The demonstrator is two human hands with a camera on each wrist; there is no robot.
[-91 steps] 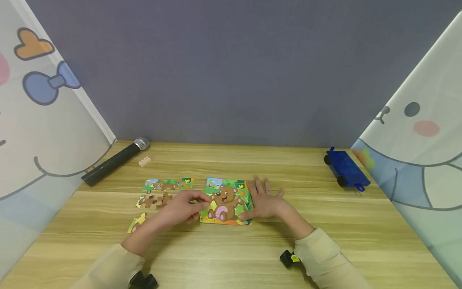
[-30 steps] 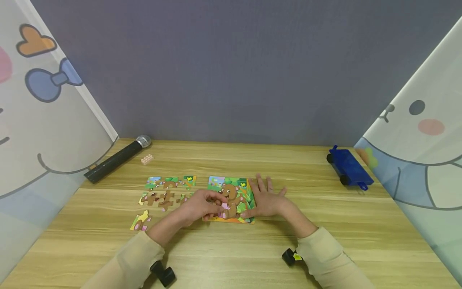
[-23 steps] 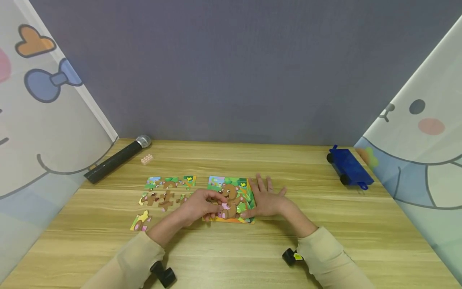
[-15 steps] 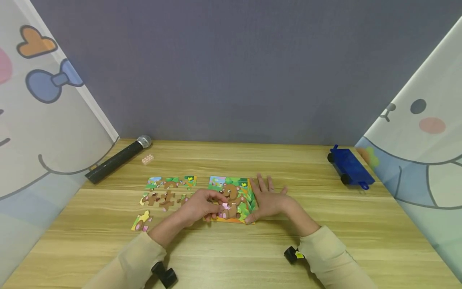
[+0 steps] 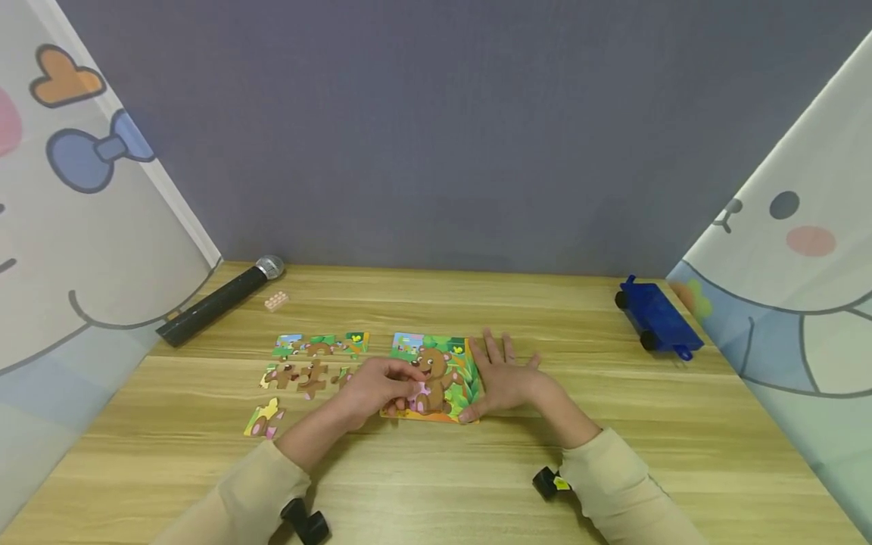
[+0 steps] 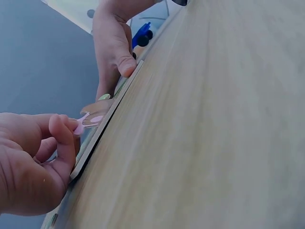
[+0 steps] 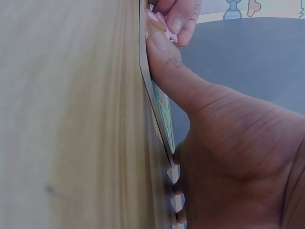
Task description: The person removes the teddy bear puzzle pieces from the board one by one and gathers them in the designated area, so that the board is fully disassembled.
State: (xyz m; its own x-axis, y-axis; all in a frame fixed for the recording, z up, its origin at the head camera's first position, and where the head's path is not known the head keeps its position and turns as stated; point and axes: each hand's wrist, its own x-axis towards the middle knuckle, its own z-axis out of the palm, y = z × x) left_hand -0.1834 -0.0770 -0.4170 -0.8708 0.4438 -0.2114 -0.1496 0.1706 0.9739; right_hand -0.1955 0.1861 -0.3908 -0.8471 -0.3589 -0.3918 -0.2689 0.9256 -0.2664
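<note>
My left hand [image 5: 371,393] pinches a pink and brown jigsaw piece [image 6: 82,125] between thumb and fingertips. The piece tilts up over the belly of the bear picture on the jigsaw board [image 5: 406,341]. Part of the board's lower left lies hidden under that hand. My right hand [image 5: 507,384] rests with spread fingers along the board's right side. Its thumb [image 7: 164,59] lies on the board near the lower right corner, with the other fingers reaching past the edge onto the table.
Several loose jigsaw pieces [image 5: 313,372] lie in rows left of the board. Behind them are a pale pink toy brick [image 5: 276,301] and a black microphone [image 5: 218,304]. A blue wheeled toy cart [image 5: 659,319] stands at the back right.
From the board's left edge, my left hand has moved right onto the bear's belly, where it now pinches a piece. The right thumb has shifted slightly down toward the board's lower edge.
</note>
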